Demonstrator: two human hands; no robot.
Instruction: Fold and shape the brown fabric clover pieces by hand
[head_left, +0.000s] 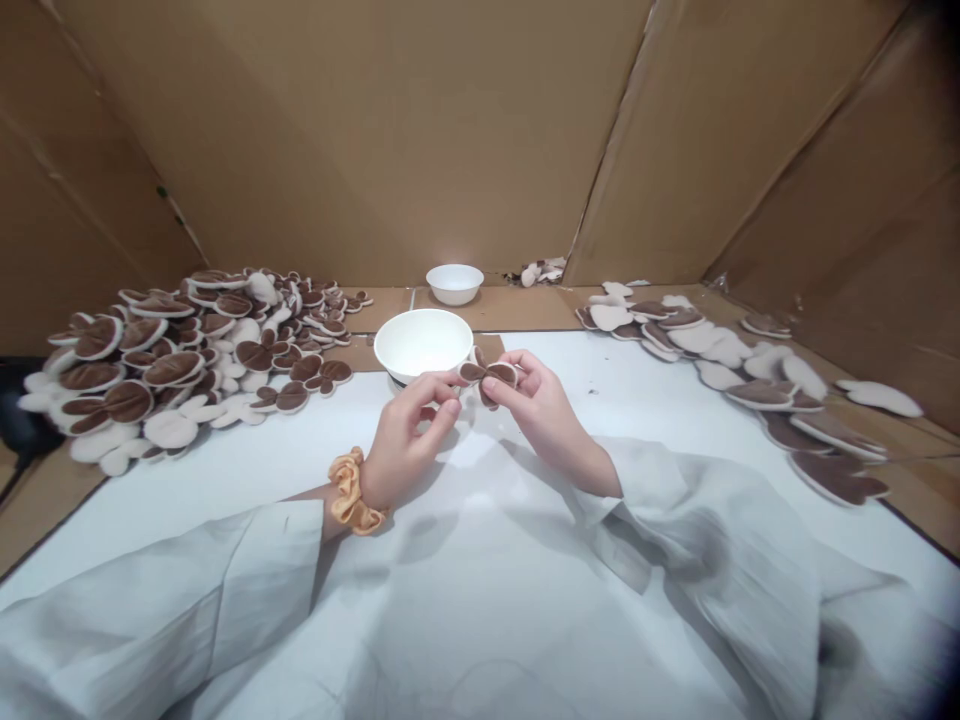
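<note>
The right hand [536,398] is closed on a small brown fabric piece [487,377], thumb pressed flat over its face and fingers behind. The piece has several rounded lobes, a soft, napped-looking brown surface and a pale edging. It sits immediately right of the left hand's fingertips and just to the near side of the larger bowl.

The left hand [415,425] is narrowed, thumb and forefinger bent toward each other, the forefinger's tip at or very near the piece's left lobe; whether it grips anything cannot be told. A gathered, satin-like orange scrunchie [355,492] rings the left wrist. Both forearms are covered by loose, creased, pale cloth sleeves [262,560].

Directly beyond the left hand stands the larger bowl [424,345], white, smooth and round. The smaller bowl [455,290], likewise white, stands farther out.

Well to the left of the left hand lies a deep heap of cutouts [169,370], brown on one face and off-white on the other, many with ovals and paired ear-like lobes. To the right of the right hand, larger flat pieces [724,347] in the same two colours overlap in a loose row.

The work surface [480,600] beneath both hands is white; cardboard walls [390,130] rise beyond them.
</note>
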